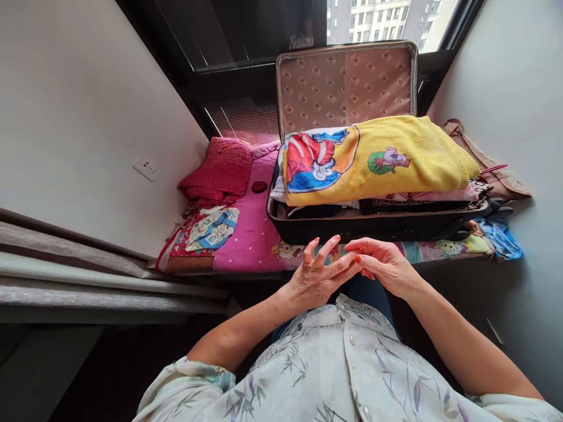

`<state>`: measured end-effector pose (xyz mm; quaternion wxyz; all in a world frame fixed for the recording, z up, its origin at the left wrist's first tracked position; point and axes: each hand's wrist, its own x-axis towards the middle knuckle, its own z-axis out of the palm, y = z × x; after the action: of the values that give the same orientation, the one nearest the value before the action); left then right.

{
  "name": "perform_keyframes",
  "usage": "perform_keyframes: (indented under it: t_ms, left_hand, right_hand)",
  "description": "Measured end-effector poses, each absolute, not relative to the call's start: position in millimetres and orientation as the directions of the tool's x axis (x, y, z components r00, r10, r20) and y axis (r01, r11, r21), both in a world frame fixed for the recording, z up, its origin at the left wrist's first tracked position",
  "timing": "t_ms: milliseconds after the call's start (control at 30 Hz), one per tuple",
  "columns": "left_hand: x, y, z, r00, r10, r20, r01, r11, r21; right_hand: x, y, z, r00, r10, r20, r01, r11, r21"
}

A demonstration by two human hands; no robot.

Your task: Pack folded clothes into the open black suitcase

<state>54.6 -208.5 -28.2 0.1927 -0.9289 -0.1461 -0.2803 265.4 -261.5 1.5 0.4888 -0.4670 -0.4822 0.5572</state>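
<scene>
My left hand (320, 275) is held out in front of my shirt, its fingers spread and nothing in it. Around the tips of some of its fingers, my right hand (389, 268) closes its thumb and fingers. Just beyond both hands stands a dark suitcase (316, 228), its lid (314, 88) raised against the window. A folded yellow blanket (409, 146) with cartoon prints lies on top of the packed clothes and rises above the rim. Patterned cloth (428, 196) shows under it; the lower contents are mostly hidden.
The suitcase rests on a window ledge covered with pink dotted cloth (241, 234). To the left are a folded red-pink quilt (220, 170), a blue-trimmed patterned cloth (215, 228) and a small dark round object (259, 186). A blue cloth (501, 237) hangs at the right, near white walls.
</scene>
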Motion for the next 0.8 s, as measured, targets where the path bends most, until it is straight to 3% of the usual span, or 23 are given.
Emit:
perform_keyframes:
  t_ms: [333,800]
  left_hand:
    - [50,-206,-22,0.859,0.091,0.504,0.279,-0.909,-0.310]
    - [44,-204,-13,0.869,0.091,0.486,0.275,-0.906,-0.321]
  right_hand:
    - [258,-261,3,-0.107,0.984,-0.143,-0.186,-0.161,-0.969]
    - [259,-261,-6,-0.108,0.992,-0.065,-0.204,-0.086,-0.975]
